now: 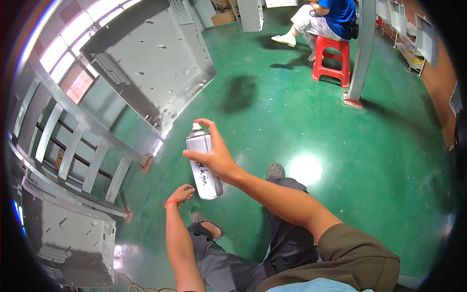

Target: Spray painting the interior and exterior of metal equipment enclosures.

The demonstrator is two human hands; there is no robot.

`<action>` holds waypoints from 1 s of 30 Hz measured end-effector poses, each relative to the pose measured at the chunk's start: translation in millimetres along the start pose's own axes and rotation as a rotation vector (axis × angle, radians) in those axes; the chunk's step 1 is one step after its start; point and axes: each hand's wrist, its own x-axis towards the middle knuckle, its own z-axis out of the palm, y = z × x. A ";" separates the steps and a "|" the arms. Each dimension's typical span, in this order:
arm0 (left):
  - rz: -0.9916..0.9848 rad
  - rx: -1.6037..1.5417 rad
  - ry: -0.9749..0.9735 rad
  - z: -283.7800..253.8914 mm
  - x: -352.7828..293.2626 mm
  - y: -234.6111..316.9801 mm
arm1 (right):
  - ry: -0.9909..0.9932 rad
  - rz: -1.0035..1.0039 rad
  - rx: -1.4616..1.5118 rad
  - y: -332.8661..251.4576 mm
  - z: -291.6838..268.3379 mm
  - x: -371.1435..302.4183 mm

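Observation:
In my right hand [216,153] is a white spray can [204,181] with dark handwriting on its side. My index finger rests on its white nozzle, and my thumb and other fingers wrap round the body. The can is roughly upright, leaning a little. Lower and to the left, my left hand [181,194] hangs with loosely bent fingers apart, holding nothing visible; a red band circles that wrist. Ahead on the left, nearest the can, stands a large grey sheet-metal panel [155,58] with vent slots, small holes and a folded edge.
A metal rack [92,129] with slats runs along the left, with another grey metal panel [73,233] below it. A person in a blue shirt [338,17] sits on a red plastic stool [332,61] beside a grey post [361,53]. Shelving carts [413,53] line the right wall.

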 end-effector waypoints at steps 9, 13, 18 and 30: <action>-0.008 0.002 0.001 -1.3 19.5 24.4 | -0.016 -0.006 0.006 7.3 -16.5 23.5; -0.002 -0.003 -0.007 -2.7 29.1 22.8 | -0.016 -0.008 -0.007 7.5 -18.9 28.1; 0.011 -0.021 0.000 -5.6 38.5 16.9 | -0.024 0.004 -0.010 6.7 -17.9 32.1; 0.009 -0.043 -0.001 -7.3 46.5 20.9 | -0.025 -0.007 -0.034 9.8 -20.9 39.4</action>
